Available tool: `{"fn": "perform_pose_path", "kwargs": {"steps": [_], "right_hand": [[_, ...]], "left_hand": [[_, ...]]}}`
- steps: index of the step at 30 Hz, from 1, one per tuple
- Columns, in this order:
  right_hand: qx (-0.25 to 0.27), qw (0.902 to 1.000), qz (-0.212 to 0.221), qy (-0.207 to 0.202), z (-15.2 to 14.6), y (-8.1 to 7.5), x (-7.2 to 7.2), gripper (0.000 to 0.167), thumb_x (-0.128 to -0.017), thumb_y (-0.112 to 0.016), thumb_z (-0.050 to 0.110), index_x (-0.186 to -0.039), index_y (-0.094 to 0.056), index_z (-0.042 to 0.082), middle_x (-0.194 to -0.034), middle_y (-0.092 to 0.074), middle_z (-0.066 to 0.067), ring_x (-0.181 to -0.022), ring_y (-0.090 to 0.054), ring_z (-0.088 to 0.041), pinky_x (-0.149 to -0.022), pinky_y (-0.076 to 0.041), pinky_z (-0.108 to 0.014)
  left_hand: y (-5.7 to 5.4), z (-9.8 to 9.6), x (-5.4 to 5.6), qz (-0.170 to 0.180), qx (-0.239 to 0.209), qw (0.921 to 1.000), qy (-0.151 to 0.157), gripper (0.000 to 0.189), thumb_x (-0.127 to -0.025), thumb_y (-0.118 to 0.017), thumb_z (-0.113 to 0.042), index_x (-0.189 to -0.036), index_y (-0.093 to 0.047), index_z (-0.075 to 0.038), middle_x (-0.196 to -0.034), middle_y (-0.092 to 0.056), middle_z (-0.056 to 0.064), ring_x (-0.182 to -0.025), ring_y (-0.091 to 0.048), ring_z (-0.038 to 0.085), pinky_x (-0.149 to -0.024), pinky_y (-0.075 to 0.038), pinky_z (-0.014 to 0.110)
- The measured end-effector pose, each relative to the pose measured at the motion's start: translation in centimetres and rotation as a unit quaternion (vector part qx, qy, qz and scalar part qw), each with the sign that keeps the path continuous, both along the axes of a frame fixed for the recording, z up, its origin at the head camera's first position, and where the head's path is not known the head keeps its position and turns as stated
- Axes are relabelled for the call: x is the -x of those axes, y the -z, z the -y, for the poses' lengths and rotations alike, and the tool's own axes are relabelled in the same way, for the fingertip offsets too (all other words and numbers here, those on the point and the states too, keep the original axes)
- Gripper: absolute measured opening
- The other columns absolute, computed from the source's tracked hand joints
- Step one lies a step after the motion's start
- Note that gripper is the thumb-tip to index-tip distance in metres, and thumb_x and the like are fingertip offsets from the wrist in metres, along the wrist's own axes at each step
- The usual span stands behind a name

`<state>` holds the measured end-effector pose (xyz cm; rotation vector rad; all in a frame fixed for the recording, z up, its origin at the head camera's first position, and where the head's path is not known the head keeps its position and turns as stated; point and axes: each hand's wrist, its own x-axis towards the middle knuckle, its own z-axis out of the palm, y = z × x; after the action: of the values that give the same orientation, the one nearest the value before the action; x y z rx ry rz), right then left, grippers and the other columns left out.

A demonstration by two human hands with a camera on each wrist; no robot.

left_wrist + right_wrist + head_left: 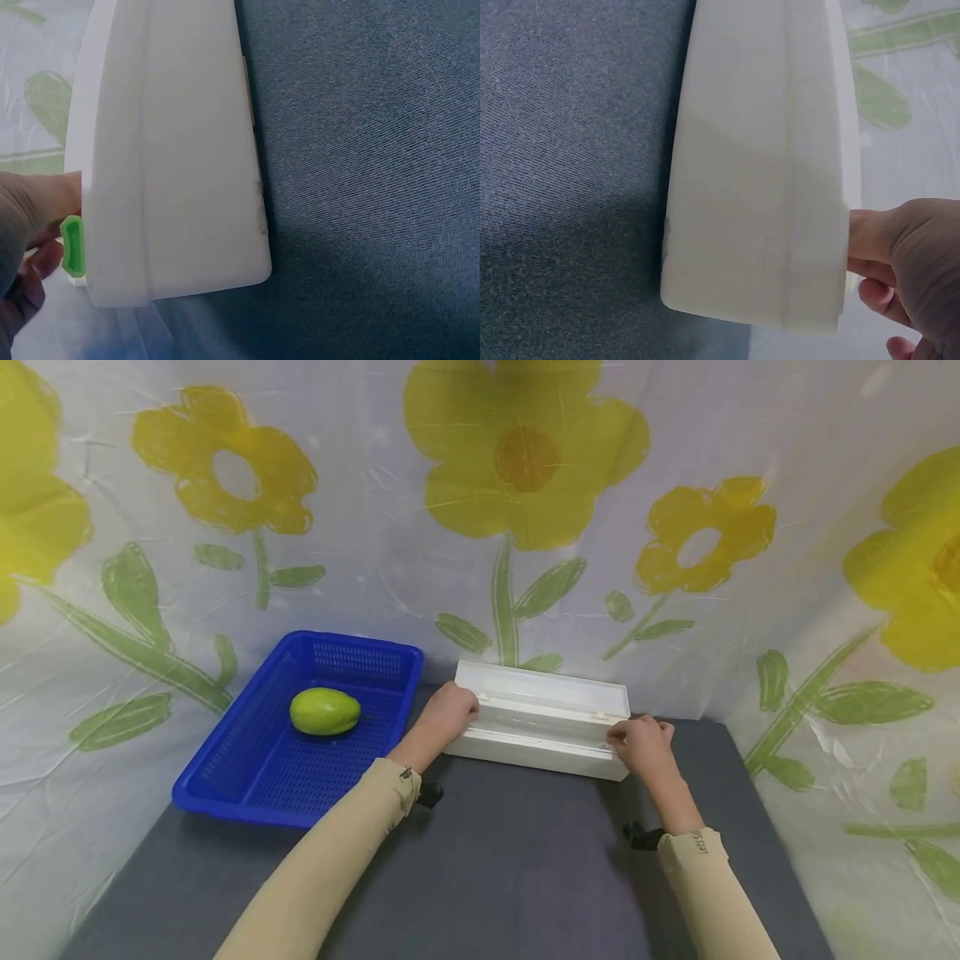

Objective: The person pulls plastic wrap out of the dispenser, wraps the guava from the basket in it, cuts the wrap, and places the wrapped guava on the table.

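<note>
Worktop (525, 877) carries everything. Basket (247, 814) sits at the left, its near right edge partly behind the left forearm. White box (532, 754) lies to its right at the back of the worktop, lid (543, 687) raised on the far side. Key relation: the box's long axis runs left to right across the person, right end slightly nearer, with its length between the hands; left hand (450, 712) is at the left end, right hand (647, 745) at the right, neither clearly nearer. Fingers of both are bent in at the rim, thumbs partly hidden by the box; whether they pinch the rim or something thin cannot be told. Fruit (325, 711) lies in the basket. Green tab (73, 247) shows at the box's left end, just beside the left fingers.
</note>
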<state>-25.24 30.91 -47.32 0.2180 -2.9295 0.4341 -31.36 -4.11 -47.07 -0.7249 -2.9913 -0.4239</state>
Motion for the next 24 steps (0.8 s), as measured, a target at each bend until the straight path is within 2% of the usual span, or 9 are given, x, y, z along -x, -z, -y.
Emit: {"fn": "perform_pose_path", "kwargs": {"steps": [4, 10, 14, 17, 19, 21, 24], "right_hand": [[0.015, 0.9998, -0.015, 0.002, -0.3, 0.0, -0.1, 0.009, -0.095, -0.077, 0.004, -0.101, -0.083, 0.004, -0.097, -0.079, -0.015, -0.099, -0.059, -0.038, -0.101, -0.029, -0.072], [0.02, 0.9984, -0.052, 0.011, -0.4, 0.2, -0.5, 0.006, -0.093, -0.08, 0.006, -0.097, -0.083, 0.002, -0.088, -0.078, -0.015, -0.093, -0.06, -0.038, -0.101, -0.035, -0.071], [0.022, 0.9969, -0.076, 0.001, -0.2, -0.1, -0.7, 0.007, -0.092, -0.08, 0.004, -0.098, -0.082, -0.001, -0.089, -0.078, -0.017, -0.089, -0.062, -0.039, -0.112, -0.04, -0.065], [0.022, 0.9962, -0.085, -0.002, -0.2, -0.5, -0.9, 0.009, -0.092, -0.08, 0.002, -0.099, -0.082, -0.003, -0.091, -0.078, -0.019, -0.086, -0.063, -0.041, -0.105, -0.049, -0.061], [0.021, 0.9964, -0.082, 0.003, -0.1, -0.8, -1.1, 0.009, -0.092, -0.08, 0.003, -0.099, -0.082, -0.003, -0.092, -0.078, -0.019, -0.085, -0.065, -0.041, -0.091, -0.055, -0.06], [0.021, 0.9968, -0.077, 0.01, -0.1, -0.9, -1.2, 0.01, -0.093, -0.08, 0.004, -0.1, -0.082, -0.002, -0.093, -0.078, -0.019, -0.085, -0.067, -0.04, -0.078, -0.057, -0.057], [0.025, 0.9972, -0.069, 0.018, -0.1, -1.0, -1.4, 0.011, -0.094, -0.079, 0.006, -0.102, -0.082, -0.001, -0.094, -0.078, -0.019, -0.079, -0.068, -0.038, -0.066, -0.055, -0.053]], "left_hand": [[-0.4, 0.2, -0.2, -0.014, -0.023, 0.9996, 0.011, 0.032, -0.104, -0.071, -0.013, -0.071, -0.072, -0.013, -0.07, -0.064, 0.001, -0.085, -0.058, 0.024, -0.09, -0.049, 0.041], [-0.8, 0.7, -0.5, -0.005, -0.029, 0.9995, 0.012, 0.026, -0.104, -0.069, -0.01, -0.081, -0.08, -0.014, -0.082, -0.074, 0.004, -0.096, -0.063, 0.028, -0.092, -0.051, 0.041], [-1.1, 0.9, -0.6, -0.021, -0.029, 0.9992, 0.019, 0.016, -0.102, -0.07, -0.007, -0.099, -0.086, -0.013, -0.099, -0.08, 0.007, -0.101, -0.065, 0.03, -0.095, -0.054, 0.043], [-1.3, 1.0, -0.5, -0.046, -0.028, 0.9981, 0.029, 0.016, -0.102, -0.071, -0.006, -0.1, -0.085, -0.011, -0.098, -0.081, 0.007, -0.096, -0.065, 0.029, -0.093, -0.053, 0.042], [-1.4, 1.0, -0.6, -0.057, -0.03, 0.9974, 0.031, 0.016, -0.102, -0.07, -0.006, -0.099, -0.085, -0.011, -0.096, -0.081, 0.008, -0.095, -0.066, 0.029, -0.094, -0.053, 0.043], [-1.6, 1.1, -0.6, -0.065, -0.032, 0.9969, 0.032, 0.014, -0.101, -0.071, -0.006, -0.101, -0.085, -0.01, -0.098, -0.081, 0.009, -0.096, -0.067, 0.03, -0.095, -0.054, 0.043], [-1.9, 1.1, -0.7, -0.07, -0.041, 0.9962, 0.033, 0.014, -0.101, -0.072, -0.007, -0.105, -0.085, -0.009, -0.103, -0.081, 0.01, -0.101, -0.068, 0.031, -0.098, -0.055, 0.044]]}}
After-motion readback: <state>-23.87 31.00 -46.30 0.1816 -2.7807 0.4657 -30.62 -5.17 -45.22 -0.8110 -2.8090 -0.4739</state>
